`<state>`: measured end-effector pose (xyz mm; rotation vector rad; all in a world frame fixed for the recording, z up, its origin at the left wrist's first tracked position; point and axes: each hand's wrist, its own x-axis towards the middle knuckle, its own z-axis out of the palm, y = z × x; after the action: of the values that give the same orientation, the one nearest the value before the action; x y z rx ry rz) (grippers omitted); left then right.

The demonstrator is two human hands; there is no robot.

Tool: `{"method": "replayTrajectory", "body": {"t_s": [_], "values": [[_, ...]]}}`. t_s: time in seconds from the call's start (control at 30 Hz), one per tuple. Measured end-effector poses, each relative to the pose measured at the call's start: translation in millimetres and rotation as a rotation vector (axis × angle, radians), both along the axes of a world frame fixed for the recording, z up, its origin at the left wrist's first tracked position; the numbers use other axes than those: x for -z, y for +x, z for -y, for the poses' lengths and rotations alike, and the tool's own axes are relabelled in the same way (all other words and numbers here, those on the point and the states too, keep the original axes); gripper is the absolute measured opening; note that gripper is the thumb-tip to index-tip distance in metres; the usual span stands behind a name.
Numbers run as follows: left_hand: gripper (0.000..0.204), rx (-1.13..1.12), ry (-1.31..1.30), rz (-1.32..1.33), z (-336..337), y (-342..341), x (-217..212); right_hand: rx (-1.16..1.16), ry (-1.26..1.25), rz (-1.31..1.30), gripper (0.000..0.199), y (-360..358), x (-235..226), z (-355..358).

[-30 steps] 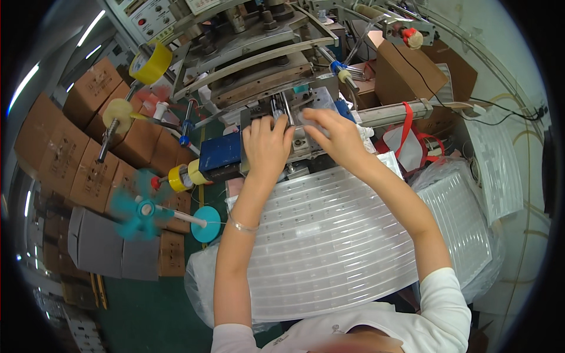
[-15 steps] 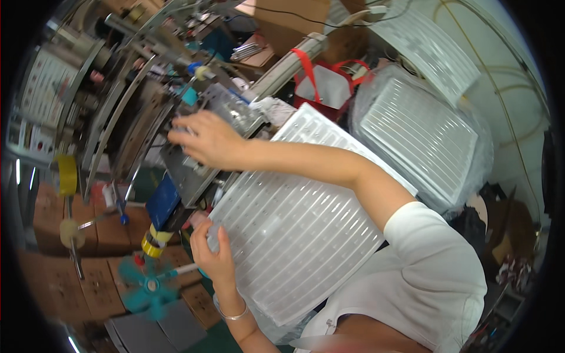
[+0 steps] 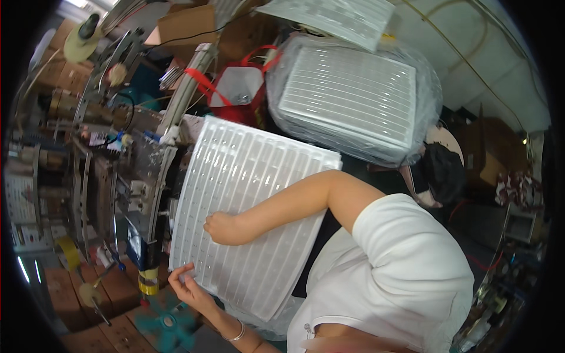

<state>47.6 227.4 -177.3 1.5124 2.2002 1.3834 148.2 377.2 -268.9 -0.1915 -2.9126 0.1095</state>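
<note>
A white ribbed plastic tray point(image 3: 259, 176) lies in front of me, with small pieces in rows along its grooves at the left side. Over the tray's left half, my right hand point(image 3: 226, 228) is closed with its fingertips down at the grooves; whatever they hold is hidden. My left hand point(image 3: 189, 289), a bracelet on its wrist, is at the tray's near left corner. Its fingers are bent but apart, and I see nothing between them.
Left of the tray stands a metal machine point(image 3: 138, 188) with rails. Yellow tape rolls point(image 3: 149, 282) and a teal fan point(image 3: 169, 322) are below it. Beyond the tray are a red bag point(image 3: 238, 109) and stacked trays in clear plastic point(image 3: 353, 94). Cartons point(image 3: 62, 288) line the lower left.
My right hand has come back from the machine to the tray and closed. My left hand has shifted down and left in the picture, and the view has turned rightward.
</note>
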Motion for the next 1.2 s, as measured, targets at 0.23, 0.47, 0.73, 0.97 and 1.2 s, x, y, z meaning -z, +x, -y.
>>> {"method": "replayTrajectory", "body": {"t_s": [0.23, 0.47, 0.73, 0.97, 1.2], "values": [[0.014, 0.043, -0.077, 0.039, -8.3, 27.9, -6.2, -0.030, -0.163, -0.015, 0.014, -13.9, 17.3, -26.7], [0.011, 0.053, -0.040, 0.013, -9.9, 18.9, -4.3, -0.091, -0.800, -0.461, 0.030, 29.1, -56.3, -46.4], [0.020, -0.233, -0.190, -0.240, -26.9, 6.8, 13.3, 0.167, -1.162, -0.612, 0.018, 56.7, -53.9, -135.8], [0.025, -0.381, 0.023, -0.492, -93.6, -47.8, -8.5, 0.059, -0.801, -0.579, 0.028, 16.8, -86.5, -144.7], [0.028, -0.374, -0.181, -0.814, -169.0, -106.8, -38.0, -0.004, -0.677, -0.724, 0.025, -62.1, -98.4, -140.3]]}}
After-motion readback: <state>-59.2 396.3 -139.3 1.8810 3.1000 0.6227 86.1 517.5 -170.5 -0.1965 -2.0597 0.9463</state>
